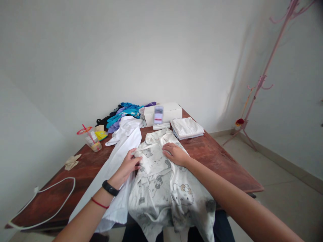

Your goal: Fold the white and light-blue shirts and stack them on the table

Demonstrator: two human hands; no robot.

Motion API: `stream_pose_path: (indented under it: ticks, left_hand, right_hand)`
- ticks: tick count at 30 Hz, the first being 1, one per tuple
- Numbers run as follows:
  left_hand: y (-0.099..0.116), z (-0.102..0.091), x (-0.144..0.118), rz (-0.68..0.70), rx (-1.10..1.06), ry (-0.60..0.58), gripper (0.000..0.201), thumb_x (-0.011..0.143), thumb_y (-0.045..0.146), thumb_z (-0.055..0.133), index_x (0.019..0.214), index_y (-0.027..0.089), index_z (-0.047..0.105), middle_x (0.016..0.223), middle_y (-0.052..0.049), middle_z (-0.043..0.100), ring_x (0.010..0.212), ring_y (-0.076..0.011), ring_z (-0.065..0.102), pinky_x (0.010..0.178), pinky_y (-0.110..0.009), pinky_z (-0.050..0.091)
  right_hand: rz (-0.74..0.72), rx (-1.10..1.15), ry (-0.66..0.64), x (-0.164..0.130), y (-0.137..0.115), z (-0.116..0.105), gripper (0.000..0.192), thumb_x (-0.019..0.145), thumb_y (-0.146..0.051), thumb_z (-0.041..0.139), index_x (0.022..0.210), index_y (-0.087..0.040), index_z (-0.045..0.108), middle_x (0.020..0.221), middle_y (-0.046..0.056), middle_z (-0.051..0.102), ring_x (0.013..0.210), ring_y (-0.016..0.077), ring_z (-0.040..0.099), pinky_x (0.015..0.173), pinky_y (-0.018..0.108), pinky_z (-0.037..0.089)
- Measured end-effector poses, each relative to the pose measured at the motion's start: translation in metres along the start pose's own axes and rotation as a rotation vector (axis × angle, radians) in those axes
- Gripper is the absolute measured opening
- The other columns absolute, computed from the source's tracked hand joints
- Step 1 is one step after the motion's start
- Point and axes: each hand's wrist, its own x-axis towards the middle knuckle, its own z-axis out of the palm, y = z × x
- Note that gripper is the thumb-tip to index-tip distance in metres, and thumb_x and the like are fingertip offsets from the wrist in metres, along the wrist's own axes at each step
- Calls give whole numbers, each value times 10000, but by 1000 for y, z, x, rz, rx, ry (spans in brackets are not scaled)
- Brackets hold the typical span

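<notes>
Spread left hand (129, 163) and flat right hand (176, 154) touch a printed garment (156, 168) lying lengthwise over the table's (219, 158) near edge, its right side exposed.

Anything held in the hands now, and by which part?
No clear hold. The right hand rests on the printed garment, toward its far end; the left hand is at its left edge, whether pinching can't be told.

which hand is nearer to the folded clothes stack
Right. The right hand lies on the Hello Kitty garment, in front and slightly left of the folded clothes stack; the left hand is farther off, at that garment's left edge.
</notes>
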Motion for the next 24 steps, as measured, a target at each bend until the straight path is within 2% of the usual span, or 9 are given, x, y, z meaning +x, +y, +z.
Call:
stream_pose_path:
  ticks: [1, 3, 7, 10, 13, 15, 18, 22, 24]
  left_hand:
    - [1, 1, -2, -11, -51, 6, 705, 793, 187, 737, 1421, 250, 423, 1043, -53, 620, 670, -103, 604, 560, -194, 495]
    - [5, 1, -6, -70, -73, -59, 710, 784, 241, 778, 1414, 259, 451, 935, -30, 634, 675, -124, 615, 554, -198, 474]
    - [13, -5, -6, -201, 107, -314, 710, 775, 458, 805, 1405, 280, 530, 835, -10, 641, 662, -157, 615, 532, -222, 433]
    - [12, -9, 1, -81, 155, -366, 679, 735, 463, 818, 1340, 241, 605, 880, -20, 671, 727, -171, 633, 594, -241, 456]
    - [9, -5, 8, 68, 104, -256, 596, 679, 371, 826, 1215, 166, 666, 930, -43, 698, 796, -182, 648, 677, -252, 480]
    - [9, 3, 9, 105, 57, -156, 577, 668, 326, 801, 1197, 141, 664, 916, -50, 709, 808, -191, 658, 706, -261, 491]
    - [20, 26, 7, 165, 36, -71, 590, 697, 287, 751, 1259, 149, 641, 975, -69, 724, 864, -217, 682, 761, -295, 519]
    - [40, 73, 6, 431, 257, 8, 578, 744, 217, 721, 1309, 141, 626, 1277, -137, 654, 1150, -270, 630, 966, -341, 495]
    - [48, 100, 8, 498, 401, -31, 629, 761, 228, 725, 1365, 113, 590, 1400, -198, 567, 1233, -319, 581, 976, -372, 503]
  right_hand:
    - [-8, 4, 8, 0, 1, 1, 323, 1020, -334, 474, 1177, -162, 697, 1217, 135, 677, 1131, 257, 611, 1030, 403, 456]
    - [-21, 29, 24, 2, 4, 1, 299, 1010, -339, 499, 1150, -169, 702, 1200, 136, 677, 1110, 262, 613, 1018, 415, 462]
    - [27, 213, 127, 4, 6, -6, 260, 1000, -344, 511, 1012, -185, 716, 1073, 105, 697, 1019, 230, 639, 934, 366, 494]
    - [183, 374, 266, 5, 10, -15, 286, 982, -387, 527, 917, -178, 711, 949, 80, 708, 893, 201, 658, 787, 306, 509]
    - [331, 574, 327, 6, 14, -22, 335, 962, -446, 534, 902, -166, 709, 783, 43, 682, 686, 158, 637, 620, 259, 484]
    - [420, 780, 293, 6, 14, -25, 366, 937, -498, 553, 914, -162, 696, 707, 14, 639, 540, 127, 584, 487, 232, 439]
    - [497, 1074, 118, 4, 7, -27, 387, 892, -550, 609, 938, -170, 668, 703, 1, 633, 460, 119, 568, 392, 217, 419]
    - [487, 1259, -117, 0, -4, -30, 366, 892, -531, 645, 956, -171, 666, 787, 35, 695, 552, 157, 663, 451, 236, 518]
    - [489, 1305, -162, -1, -6, -31, 381, 918, -532, 622, 963, -158, 674, 841, 68, 722, 628, 178, 697, 505, 254, 559]
